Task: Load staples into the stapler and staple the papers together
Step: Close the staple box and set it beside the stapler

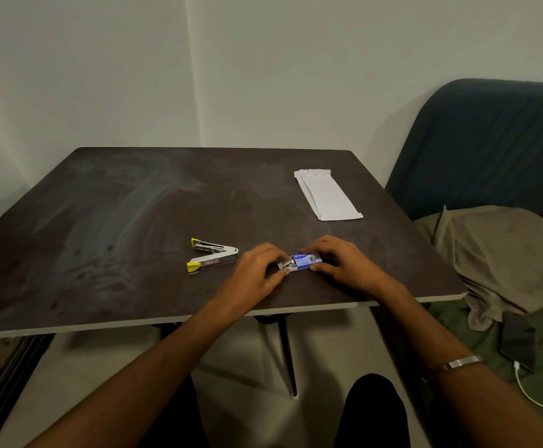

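Observation:
A small blue staple box lies on the dark table near its front edge. My right hand grips the box's right end. My left hand pinches the box's inner tray, which is pulled out to the left and shows grey staples. A silver stapler with yellow tips lies swung open on the table, left of my left hand and apart from it. Folded white papers lie at the table's back right.
A dark blue sofa stands right of the table, with a brown cloth on it. A black phone with a white cable lies on green fabric. A pale wall is behind the table.

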`<state>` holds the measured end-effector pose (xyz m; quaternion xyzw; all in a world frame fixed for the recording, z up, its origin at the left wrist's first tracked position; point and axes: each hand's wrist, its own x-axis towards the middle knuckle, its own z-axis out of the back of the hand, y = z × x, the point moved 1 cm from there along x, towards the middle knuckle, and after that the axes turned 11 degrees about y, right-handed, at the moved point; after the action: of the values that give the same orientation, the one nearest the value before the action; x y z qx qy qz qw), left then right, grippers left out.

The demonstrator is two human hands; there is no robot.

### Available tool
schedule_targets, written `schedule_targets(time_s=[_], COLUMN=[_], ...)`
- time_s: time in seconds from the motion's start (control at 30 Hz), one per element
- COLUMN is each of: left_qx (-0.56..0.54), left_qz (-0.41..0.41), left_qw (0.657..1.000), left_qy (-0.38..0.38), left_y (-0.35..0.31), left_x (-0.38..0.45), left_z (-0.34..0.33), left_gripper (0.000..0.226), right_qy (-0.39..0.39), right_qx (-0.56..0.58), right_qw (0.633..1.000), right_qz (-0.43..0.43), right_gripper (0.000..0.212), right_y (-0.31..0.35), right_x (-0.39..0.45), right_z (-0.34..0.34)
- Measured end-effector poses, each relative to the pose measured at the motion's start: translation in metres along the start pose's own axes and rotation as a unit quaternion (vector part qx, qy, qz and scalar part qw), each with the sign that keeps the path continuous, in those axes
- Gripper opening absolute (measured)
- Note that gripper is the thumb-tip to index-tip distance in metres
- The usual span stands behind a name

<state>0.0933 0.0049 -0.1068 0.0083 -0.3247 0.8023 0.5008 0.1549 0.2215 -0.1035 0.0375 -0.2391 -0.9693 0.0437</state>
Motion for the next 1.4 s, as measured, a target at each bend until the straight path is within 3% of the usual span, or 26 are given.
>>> schedule_targets(time_s=[0.67, 1.4], left_qx=[0.033, -0.005], left_qz=[-0.012, -0.018], left_qw=[0.999, 1.0], left_qy=[0.022, 0.009], left_y=[-0.001, -0.007], left_x=[0.002, 0.01], left_z=[-0.005, -0.006], left_gripper=[0.025, 0.013], right_qy=[-0.008, -0.02], right_qx=[0.004, -0.004], right_qw=[1.0, 1.0], right_qz=[0.005, 0.006], right_gripper=[0.036, 0.037], right_y=[0.002, 0.001], right_x=[-0.003, -0.002], right_z=[0.0, -0.003])
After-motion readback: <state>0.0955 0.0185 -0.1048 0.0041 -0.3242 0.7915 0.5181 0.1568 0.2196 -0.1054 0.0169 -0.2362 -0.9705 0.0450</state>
